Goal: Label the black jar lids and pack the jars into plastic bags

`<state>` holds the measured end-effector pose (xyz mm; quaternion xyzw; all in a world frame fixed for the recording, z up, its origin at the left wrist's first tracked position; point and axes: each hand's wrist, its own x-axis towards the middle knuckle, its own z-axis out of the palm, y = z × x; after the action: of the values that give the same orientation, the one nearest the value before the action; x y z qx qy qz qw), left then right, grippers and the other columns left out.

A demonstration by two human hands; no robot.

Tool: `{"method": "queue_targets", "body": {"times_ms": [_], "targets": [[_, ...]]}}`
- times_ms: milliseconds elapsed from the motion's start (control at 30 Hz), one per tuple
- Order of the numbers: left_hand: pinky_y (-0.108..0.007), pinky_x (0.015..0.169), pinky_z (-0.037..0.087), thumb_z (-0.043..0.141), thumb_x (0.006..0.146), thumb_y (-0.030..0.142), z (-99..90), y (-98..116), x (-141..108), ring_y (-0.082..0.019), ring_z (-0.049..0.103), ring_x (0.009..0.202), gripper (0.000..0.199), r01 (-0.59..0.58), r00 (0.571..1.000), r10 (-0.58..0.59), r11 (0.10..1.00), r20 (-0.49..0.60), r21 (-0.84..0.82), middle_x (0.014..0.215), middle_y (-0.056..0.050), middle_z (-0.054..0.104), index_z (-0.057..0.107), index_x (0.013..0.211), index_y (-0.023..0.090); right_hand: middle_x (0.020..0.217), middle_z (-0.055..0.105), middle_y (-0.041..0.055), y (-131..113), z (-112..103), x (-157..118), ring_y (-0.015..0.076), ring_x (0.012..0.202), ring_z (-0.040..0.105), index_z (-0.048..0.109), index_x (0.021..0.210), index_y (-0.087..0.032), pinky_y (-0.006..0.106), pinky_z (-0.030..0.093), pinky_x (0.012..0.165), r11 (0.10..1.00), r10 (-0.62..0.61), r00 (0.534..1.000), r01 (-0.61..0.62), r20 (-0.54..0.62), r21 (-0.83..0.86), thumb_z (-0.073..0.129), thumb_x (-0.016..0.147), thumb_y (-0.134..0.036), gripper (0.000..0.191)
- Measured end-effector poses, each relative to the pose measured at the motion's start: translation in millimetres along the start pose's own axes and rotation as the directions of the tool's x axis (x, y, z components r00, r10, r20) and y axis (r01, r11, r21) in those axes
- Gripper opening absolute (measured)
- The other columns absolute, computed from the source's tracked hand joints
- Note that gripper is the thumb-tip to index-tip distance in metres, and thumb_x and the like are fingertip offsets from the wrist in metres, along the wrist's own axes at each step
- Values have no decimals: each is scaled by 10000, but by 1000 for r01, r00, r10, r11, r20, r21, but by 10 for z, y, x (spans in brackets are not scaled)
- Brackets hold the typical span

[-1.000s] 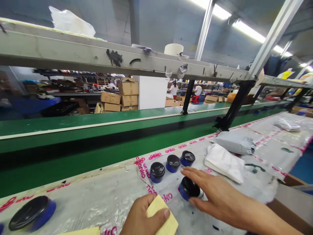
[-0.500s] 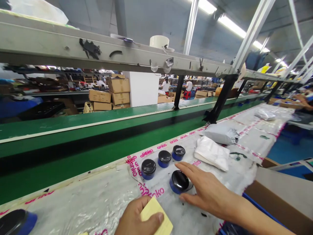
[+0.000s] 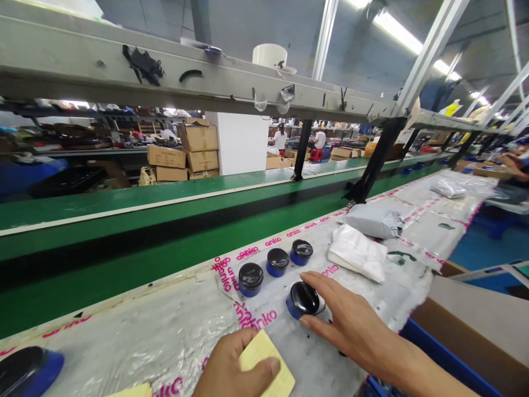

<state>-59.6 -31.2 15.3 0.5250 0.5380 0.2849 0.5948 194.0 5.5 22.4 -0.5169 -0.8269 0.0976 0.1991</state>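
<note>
My right hand [image 3: 351,325] curls over a squat blue jar with a glossy black lid [image 3: 303,300], its fingers on the far side of the lid and its thumb near the jar's front. Three similar jars [image 3: 278,262] stand in a loose row just beyond it. My left hand [image 3: 231,369] pinches a pale yellow pad [image 3: 264,358] at the bottom of the view. Another blue jar with a black lid [image 3: 25,372] lies on its side, cut off at the lower left corner. The plastic-covered bench [image 3: 144,331] carries pink printed tape.
A white packet [image 3: 357,253] and a grey mailer bag [image 3: 371,220] lie beyond my right hand. A green conveyor [image 3: 124,242] runs along the far side under a metal beam [image 3: 206,82]. A cardboard box [image 3: 475,325] sits at right, and a co-worker's hand [image 3: 512,165] shows far right.
The whole view has shifted left and tilted slightly, so the lower-left jar has slid toward the corner. My right hand has closed more closely around the black lid.
</note>
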Motion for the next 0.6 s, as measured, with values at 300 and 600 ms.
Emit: {"method": "queue_targets", "body": {"times_ms": [300, 600], "targets": [[-287, 638, 536, 770, 683, 582, 27, -47, 4, -197, 670, 647, 453, -29, 999, 33, 993, 34, -115, 730, -52, 718, 687, 826, 161, 1523, 485, 112, 14, -86, 88, 295, 1376, 481, 412, 1493, -246, 505, 395, 1156, 982, -80, 988, 56, 130, 180, 600, 899, -279, 624], [-257, 604, 501, 689, 731, 431, 52, -10, -22, -184, 648, 661, 265, -36, 999, 36, 999, 3, 17, 723, -32, 698, 671, 775, 170, 961, 766, 55, -530, -82, -32, 215, 834, 704, 727, 1089, -235, 330, 564, 753, 929, 77, 992, -109, 103, 355, 545, 954, -353, 256]]}}
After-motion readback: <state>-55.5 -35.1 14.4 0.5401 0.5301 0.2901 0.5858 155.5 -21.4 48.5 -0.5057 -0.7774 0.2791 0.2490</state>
